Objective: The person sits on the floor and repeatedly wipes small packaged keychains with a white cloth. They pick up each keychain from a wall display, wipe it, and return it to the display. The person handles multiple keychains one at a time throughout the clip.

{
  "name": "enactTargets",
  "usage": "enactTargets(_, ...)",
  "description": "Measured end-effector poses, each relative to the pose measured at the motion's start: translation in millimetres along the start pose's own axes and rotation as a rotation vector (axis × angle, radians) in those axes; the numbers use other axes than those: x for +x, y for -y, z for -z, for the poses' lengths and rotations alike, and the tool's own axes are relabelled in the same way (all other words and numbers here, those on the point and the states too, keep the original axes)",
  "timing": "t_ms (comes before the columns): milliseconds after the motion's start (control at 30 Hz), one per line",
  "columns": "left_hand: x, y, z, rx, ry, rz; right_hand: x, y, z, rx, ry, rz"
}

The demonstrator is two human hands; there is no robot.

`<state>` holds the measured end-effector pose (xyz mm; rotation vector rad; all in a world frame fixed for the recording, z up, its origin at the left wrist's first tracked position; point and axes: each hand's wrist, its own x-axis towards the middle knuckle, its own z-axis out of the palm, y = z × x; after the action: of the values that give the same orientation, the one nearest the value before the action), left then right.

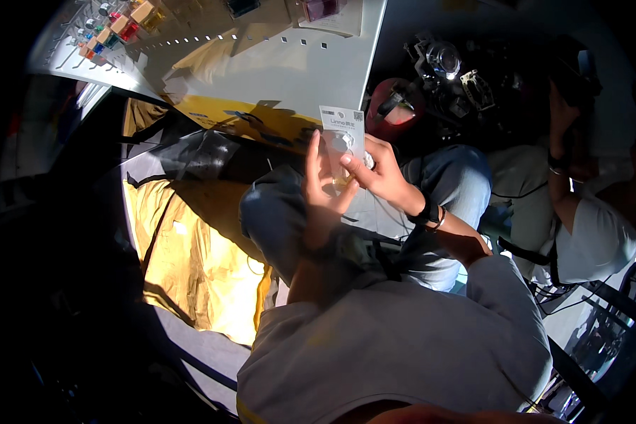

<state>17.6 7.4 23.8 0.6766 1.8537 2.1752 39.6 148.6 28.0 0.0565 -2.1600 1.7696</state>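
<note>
Between my two hands, in front of my lap, is a small hang-tab package (343,121). It has a pale printed card at the top and a clear plastic front. Along the package's left and lower side, my left hand (323,185) supports it, fingers pointing up and thumb by the lower edge. My right hand (387,178) grips it from the right, the thumb pressed on its front and the other fingers partly behind it. Glare on the plastic makes the contents hard to make out.
Beyond the package stands a white display panel (311,74) with a yellow lower band. Small coloured boxed items (124,28) hang from hooks at its far left. A yellow cloth (198,261) lies left of my knees. At right sits another person (593,233), near dark equipment (445,63).
</note>
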Motion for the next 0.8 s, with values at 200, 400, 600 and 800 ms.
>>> enactTargets(200,-1.5,14.1,7.7,-0.341,0.086,0.111,-0.8,-1.4,-6.9,0.276,-0.029,-0.267)
enactTargets(400,-2.6,20.2,5.4,-0.267,0.032,0.096,-0.3,-14.0,-10.3,0.149,-0.258,-0.192)
enactTargets(600,-0.6,14.5,3.2,-0.225,0.004,0.074,2.7,3.8,-1.2,-0.275,-0.072,0.174)
enactTargets(800,-3.8,14.5,3.7,0.187,0.058,0.013,2.3,4.1,-3.9,-0.176,0.005,0.022)
